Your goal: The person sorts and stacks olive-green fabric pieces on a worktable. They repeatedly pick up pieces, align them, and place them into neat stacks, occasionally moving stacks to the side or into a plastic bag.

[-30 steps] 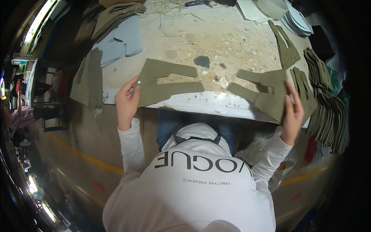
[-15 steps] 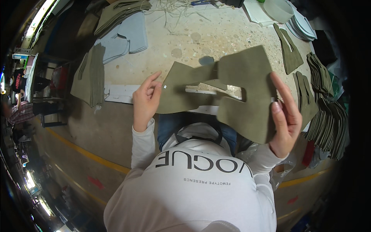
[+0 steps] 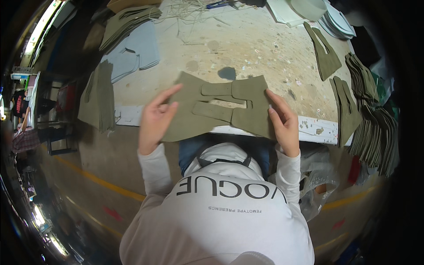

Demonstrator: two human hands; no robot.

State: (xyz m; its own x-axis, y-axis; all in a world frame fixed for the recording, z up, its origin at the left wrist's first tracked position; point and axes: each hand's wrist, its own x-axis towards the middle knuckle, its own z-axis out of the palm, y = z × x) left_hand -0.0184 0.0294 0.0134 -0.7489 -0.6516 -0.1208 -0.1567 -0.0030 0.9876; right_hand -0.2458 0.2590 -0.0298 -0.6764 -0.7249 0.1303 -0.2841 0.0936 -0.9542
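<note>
Between my hands, at the near edge of the table, are two flat olive-green U-shaped cut pieces, suede-like and shaped like shoe uppers. The left cut piece (image 3: 182, 117) and the right cut piece (image 3: 251, 121) meet arm to arm, overlapping around a narrow gap. My left hand (image 3: 155, 117), slightly blurred, pinches the outer edge of the left one between thumb and fingers. At the opposite side, my right hand (image 3: 285, 126) grips the right one's outer edge, its thumb on top. The fingers beneath the pieces are hidden.
Olive stacks (image 3: 98, 99) and pale blue-grey sheets (image 3: 132, 55) lie at left. More olive pieces (image 3: 327, 55) and a thick pile (image 3: 375, 137) overhanging the edge are at right. Thread scraps (image 3: 190, 17) lie far back; a dark grey scrap (image 3: 228, 73) sits mid-table.
Both cut pieces came lower and flatter toward the table edge, the right one swinging down and left. My right hand moved left with it, and their arms now overlap more evenly.
</note>
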